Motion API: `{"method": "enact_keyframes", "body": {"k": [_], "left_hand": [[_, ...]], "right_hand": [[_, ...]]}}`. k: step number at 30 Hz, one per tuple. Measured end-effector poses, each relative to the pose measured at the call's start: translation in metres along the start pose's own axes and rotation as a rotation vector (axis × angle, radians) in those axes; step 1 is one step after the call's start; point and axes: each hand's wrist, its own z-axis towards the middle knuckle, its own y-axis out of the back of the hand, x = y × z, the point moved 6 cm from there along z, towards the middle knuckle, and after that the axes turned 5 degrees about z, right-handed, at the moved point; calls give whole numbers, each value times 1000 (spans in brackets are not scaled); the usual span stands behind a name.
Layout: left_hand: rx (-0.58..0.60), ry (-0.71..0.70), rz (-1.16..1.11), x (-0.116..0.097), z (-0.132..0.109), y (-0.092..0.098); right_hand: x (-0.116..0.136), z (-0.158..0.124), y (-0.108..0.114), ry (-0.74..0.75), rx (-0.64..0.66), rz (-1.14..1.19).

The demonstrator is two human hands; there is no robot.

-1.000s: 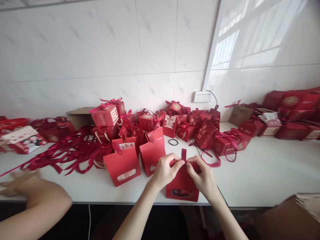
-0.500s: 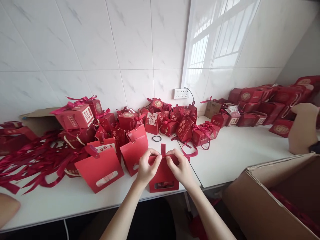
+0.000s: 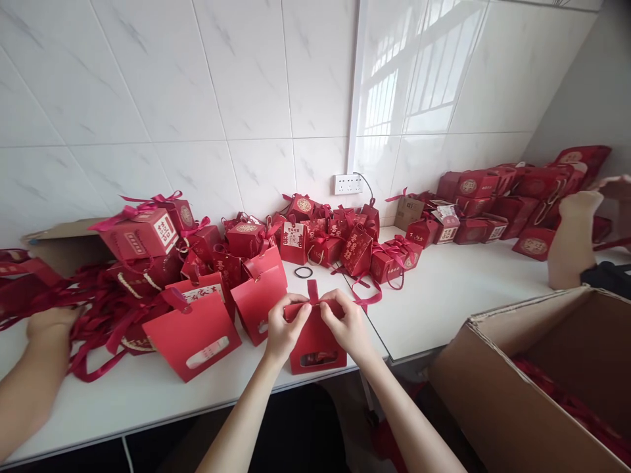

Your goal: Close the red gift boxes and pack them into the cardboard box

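A red gift box (image 3: 318, 338) with a clear window low on its front stands upright near the table's front edge. My left hand (image 3: 288, 325) pinches its top edge on the left, and my right hand (image 3: 342, 322) pinches the same edge on the right. Between my fingertips a dark red ribbon loop (image 3: 312, 289) sticks up. To the left stand two more red boxes, a near one (image 3: 197, 335) with a white label in its window and one behind (image 3: 259, 299). A black ring (image 3: 303, 271) lies beyond my hands.
Ribboned red boxes (image 3: 357, 249) crowd the wall, with more stacked at the right (image 3: 522, 190). An open carton (image 3: 453, 368) stands front right. Another person's arm (image 3: 44, 368) reaches into ribbons (image 3: 106, 322) at left; another arm (image 3: 572, 230) is at right.
At the left, a person's arm has reached in to the ribbons. The person's hand at the right has shifted. The view has turned slightly right; my hands keep their pinch on the box.
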Motion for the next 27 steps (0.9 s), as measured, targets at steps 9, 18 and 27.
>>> {"method": "enact_keyframes", "body": {"k": [9,18,27], "left_hand": [[63,33,9,2,1,-3],[60,80,23,6,3,-5],[239,185,-62,37,-37,3]], "right_hand": [[3,0,0,28,31,20],[0,0,-3,-20,2,1],[-44,-48,3,-183,68,364]]}}
